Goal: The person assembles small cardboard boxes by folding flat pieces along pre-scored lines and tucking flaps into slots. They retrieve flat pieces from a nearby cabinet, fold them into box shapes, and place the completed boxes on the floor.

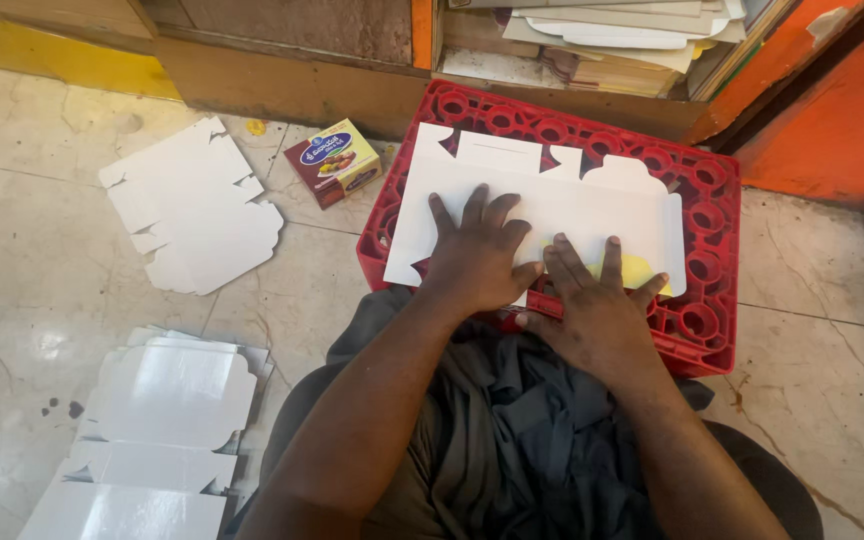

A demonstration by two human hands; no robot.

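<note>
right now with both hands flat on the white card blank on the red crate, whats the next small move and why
Probably fold up the near edge. The left hand and right hand both press the flat white card blank down on the red crate, and its flaps lie unfolded, so it looks pinned ready for creasing.

We see a flat carton blank (552, 205) of white card, matt and smooth, lying under both bare hands, the left hand (477, 258) and the right hand (592, 300) pressed flat on it. Beneath it sits a red crate (707, 215) of moulded plastic with a slight sheen. The floor (12, 230) looks like polished stone, glossy, veined and cracked. On it lies a loose blank (192, 205) of dull white card, and a stack of blanks (157, 440) whose coated faces shine. A small folded box (335, 162) shows glossy printed card. Our lap wears soft, creased grey cloth (512, 430). The shelf edge (282, 85) looks like rough, worn wood.
</note>
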